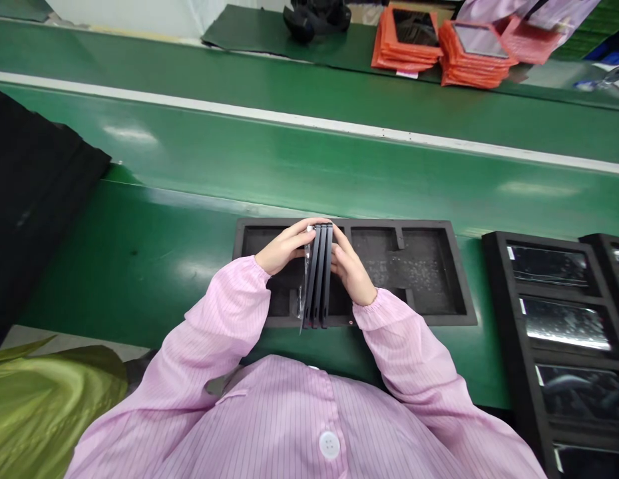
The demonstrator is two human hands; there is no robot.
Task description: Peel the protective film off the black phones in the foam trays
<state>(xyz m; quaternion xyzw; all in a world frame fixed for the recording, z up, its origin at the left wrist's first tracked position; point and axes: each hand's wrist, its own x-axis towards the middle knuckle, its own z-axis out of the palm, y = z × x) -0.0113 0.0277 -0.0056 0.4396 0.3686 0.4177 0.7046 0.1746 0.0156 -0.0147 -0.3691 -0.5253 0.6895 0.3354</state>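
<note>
Three thin black phone-like devices (318, 279) stand on edge, pressed together side by side, in front of my chest. My left hand (285, 247) grips the bundle from the left, its fingers reaching over the far end. On the opposite side my right hand (353, 271) is closed against the bundle, fingertips partly hidden behind it. Clear plastic film (303, 293) hangs along the leftmost device. Beneath the hands lies a black foam tray (463, 279) with several recessed compartments; the devices cover part of its middle.
At right, a black tray (509, 332) holds several glossy dark-screened devices, with another tray (596, 249) beyond it. Stacks of orange-wrapped items (407, 56) sit across the green bench (190, 159). A black object (317, 20) lies at the back; black sheeting (34, 199) rises on the left.
</note>
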